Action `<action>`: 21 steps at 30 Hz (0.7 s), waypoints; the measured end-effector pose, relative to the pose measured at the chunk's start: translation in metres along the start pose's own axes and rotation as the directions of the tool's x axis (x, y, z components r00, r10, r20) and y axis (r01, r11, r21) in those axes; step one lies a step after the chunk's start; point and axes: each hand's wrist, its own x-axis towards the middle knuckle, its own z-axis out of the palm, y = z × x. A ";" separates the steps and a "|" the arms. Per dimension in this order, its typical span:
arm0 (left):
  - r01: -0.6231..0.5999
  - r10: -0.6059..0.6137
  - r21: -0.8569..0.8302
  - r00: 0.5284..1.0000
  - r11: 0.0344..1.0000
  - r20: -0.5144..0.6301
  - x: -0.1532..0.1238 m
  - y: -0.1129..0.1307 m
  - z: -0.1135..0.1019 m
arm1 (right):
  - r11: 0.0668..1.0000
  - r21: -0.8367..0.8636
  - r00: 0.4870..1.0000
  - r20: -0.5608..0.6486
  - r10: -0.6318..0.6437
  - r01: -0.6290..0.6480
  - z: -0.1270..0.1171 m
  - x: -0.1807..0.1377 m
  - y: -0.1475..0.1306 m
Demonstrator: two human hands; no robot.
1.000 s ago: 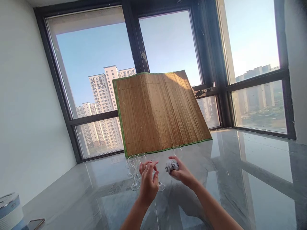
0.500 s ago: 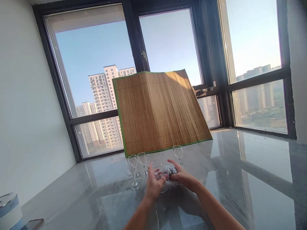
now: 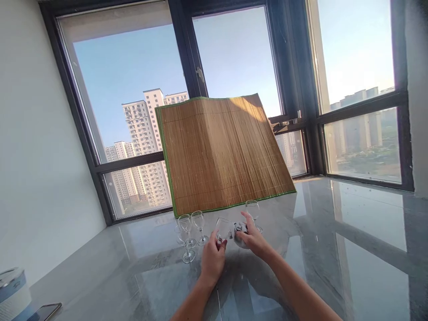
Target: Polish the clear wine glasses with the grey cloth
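My left hand is closed around the lower part of a clear wine glass, whose bowl tilts above my fingers. Its stem and foot are hidden behind the hand. A crumpled grey cloth is bunched in my right hand, close beside the glass; I cannot tell whether the two touch. Left of my hands, several stemmed glasses stand upright in a group, among them a front glass and a back glass. Another wine glass is just behind my right hand, partly covered by it.
A bamboo mat with green edging leans against the dark-framed window behind the glasses. On the glossy grey tabletop, a blue and white lidded cup and a phone sit at the lower left.
The left hand has gone from spread fingers to a grip on the wine glass. That glass is now lifted and tilted; the cloth stays in the right hand beside it.
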 end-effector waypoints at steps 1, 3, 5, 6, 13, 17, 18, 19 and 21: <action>0.010 -0.010 0.011 1.000 1.000 -0.010 0.000 0.000 0.000 | 1.000 0.012 1.000 0.011 -0.002 0.002 0.000 0.000 -0.001; 0.034 -0.032 0.054 0.999 0.998 -0.038 0.000 -0.001 -0.002 | 0.999 0.052 0.999 0.039 -0.016 0.014 0.000 -0.001 -0.005; 0.034 -0.026 0.135 0.998 0.990 -0.064 0.000 -0.001 -0.006 | 0.994 0.108 0.997 0.073 -0.039 0.031 0.001 -0.003 -0.010; 0.017 -0.003 0.187 0.997 0.982 -0.073 0.000 -0.001 -0.008 | 0.990 0.137 0.995 0.089 -0.053 0.041 0.001 -0.004 -0.013; -0.211 0.209 0.501 0.976 0.840 0.061 -0.003 0.010 -0.012 | 0.974 -0.002 0.972 0.055 -0.227 0.228 0.009 -0.005 -0.014; -0.353 0.291 0.481 0.935 0.803 0.202 -0.007 0.020 -0.011 | 0.927 -0.266 0.954 -0.070 -0.292 0.264 0.006 -0.001 -0.006; -0.366 0.301 0.461 0.930 0.808 0.212 -0.007 0.021 -0.011 | 0.920 -0.299 0.952 -0.092 -0.292 0.254 0.004 0.000 -0.004; -0.364 0.302 0.438 0.931 0.822 0.206 -0.007 0.021 -0.011 | 0.918 -0.316 0.950 -0.120 -0.289 0.239 0.002 0.001 -0.004; -0.316 0.271 0.364 0.947 0.876 0.171 -0.006 0.020 -0.009 | 0.928 -0.311 0.943 -0.191 -0.273 0.206 -0.002 0.004 -0.003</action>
